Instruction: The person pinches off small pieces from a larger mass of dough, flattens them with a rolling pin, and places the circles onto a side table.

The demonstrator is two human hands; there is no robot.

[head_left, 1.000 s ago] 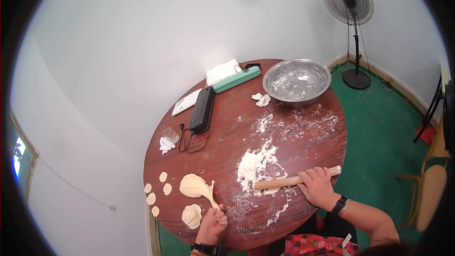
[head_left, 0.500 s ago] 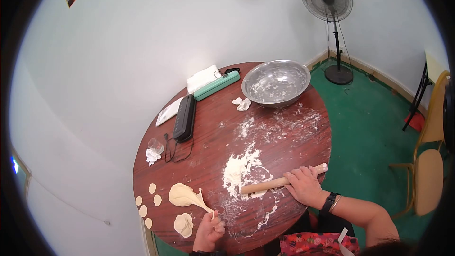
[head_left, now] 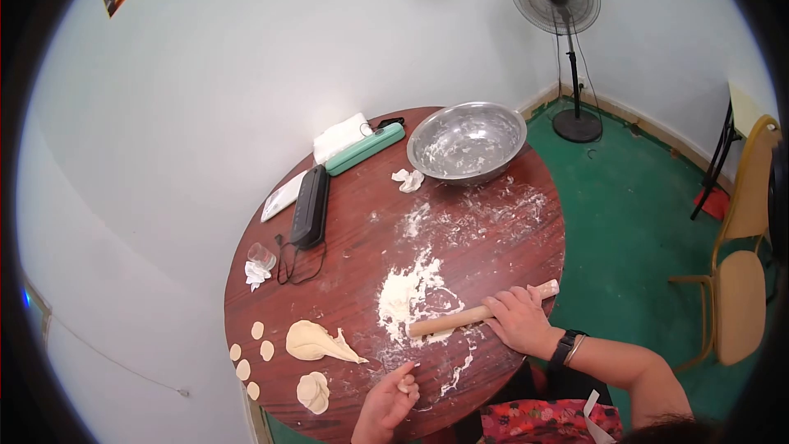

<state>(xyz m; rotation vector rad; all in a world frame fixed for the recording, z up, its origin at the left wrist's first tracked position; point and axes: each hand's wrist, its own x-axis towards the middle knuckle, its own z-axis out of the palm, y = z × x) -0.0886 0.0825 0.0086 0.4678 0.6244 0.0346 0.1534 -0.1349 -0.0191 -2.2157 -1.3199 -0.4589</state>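
Note:
My right hand (head_left: 523,321) is closed over the right part of a wooden rolling pin (head_left: 452,322), whose left end lies at the floury patch. My left hand (head_left: 392,400) is above the table's near edge, index finger stretched out and the others curled in. Something small and pale may be between those fingers, too small to make out. Left of that hand, and apart from it, lies a lump of dough (head_left: 311,340) with a tail drawn out toward the hand. A stack of round dough wrappers (head_left: 313,393) sits just below the lump. Several small flat dough pieces (head_left: 267,351) lie farther left.
White flour (head_left: 401,296) is spread over the round table (head_left: 345,279). A steel bowl (head_left: 467,144) stands at the back, near a crumpled tissue (head_left: 408,180). A black appliance (head_left: 311,207), a teal box (head_left: 366,148) and a glass (head_left: 261,256) line the far left side.
My left hand has let go of the dough's tail and moved right, its index finger now extended. The tail lies on the table. My right hand stays on the rolling pin.

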